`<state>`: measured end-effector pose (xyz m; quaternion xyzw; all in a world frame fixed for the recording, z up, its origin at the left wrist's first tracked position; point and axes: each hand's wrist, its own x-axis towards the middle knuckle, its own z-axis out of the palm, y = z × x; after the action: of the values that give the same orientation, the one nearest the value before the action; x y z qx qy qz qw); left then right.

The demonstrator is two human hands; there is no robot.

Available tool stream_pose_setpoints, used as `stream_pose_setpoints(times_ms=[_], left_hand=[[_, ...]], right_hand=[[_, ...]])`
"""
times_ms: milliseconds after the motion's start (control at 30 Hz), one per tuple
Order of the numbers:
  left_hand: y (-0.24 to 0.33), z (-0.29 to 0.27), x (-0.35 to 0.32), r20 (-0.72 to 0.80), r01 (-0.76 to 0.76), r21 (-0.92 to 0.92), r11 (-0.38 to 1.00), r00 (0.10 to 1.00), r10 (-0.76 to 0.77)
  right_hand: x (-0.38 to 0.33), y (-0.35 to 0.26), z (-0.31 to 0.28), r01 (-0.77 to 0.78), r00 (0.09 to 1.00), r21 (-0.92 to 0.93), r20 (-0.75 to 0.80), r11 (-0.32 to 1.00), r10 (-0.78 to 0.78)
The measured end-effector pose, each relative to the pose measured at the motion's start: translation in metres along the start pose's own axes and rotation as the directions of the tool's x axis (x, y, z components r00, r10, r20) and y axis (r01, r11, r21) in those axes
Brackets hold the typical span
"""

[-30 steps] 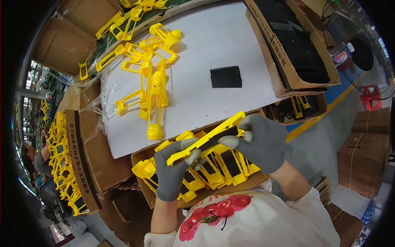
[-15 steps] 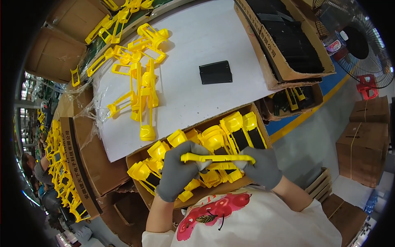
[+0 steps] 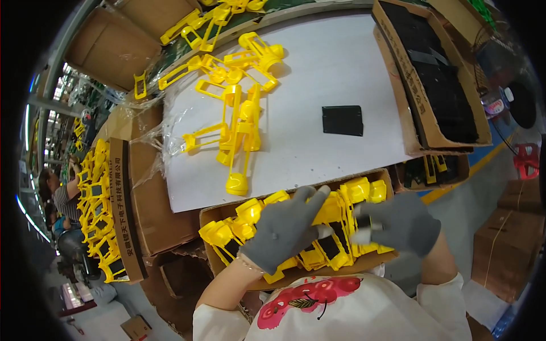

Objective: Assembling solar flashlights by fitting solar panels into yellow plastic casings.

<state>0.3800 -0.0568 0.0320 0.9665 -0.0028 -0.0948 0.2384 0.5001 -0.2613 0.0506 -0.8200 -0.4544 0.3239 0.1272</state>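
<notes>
Both my hands wear grey gloves with pale fingertips and are over a carton [image 3: 341, 274] in front of me. Yellow plastic frames [image 3: 250, 210], several with black panels set in them, fill this carton. My left hand [image 3: 287, 227] is open above the frames, its fingers stretched to the upper right and the thumb apart. At the carton's right side is my right hand [image 3: 401, 224], its fingers smeared by motion over the yellow frames. Whether it grips one cannot be made out. A black rectangular panel [image 3: 342, 120] lies alone on the white tabletop [image 3: 296, 156].
Loose yellow frames [image 3: 244, 128] are heaped on the table's left half. A carton of black panels [image 3: 441, 74] stands at the right. Left of the table, another carton [image 3: 126, 210] holds yellow frames; a person [image 3: 71, 190] is beyond it. A red stool [image 3: 526, 162] stands far right.
The yellow frame held level between both hands is no longer in them. My hands have moved apart and rightward, lower over the carton. The whole view has shifted.
</notes>
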Motion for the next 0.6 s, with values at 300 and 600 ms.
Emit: stream_pose_setpoints(times_ms=[300, 600], left_hand=[[-0.282, -0.074, 0.002, -0.521, 0.4, 0.296, 0.867, 0.829, -0.204], [-0.336, -0.027, -0.014, -0.538, 0.249, -0.34, 0.907, 0.74, -0.405]], right_hand=[[0.107, 0.056, 0.001, 0.026, 0.806, 0.112, -0.59, 0.993, 0.046], [0.156, 0.069, 0.016, -0.086, 0.823, -0.087, -0.568, 0.993, 0.022]])
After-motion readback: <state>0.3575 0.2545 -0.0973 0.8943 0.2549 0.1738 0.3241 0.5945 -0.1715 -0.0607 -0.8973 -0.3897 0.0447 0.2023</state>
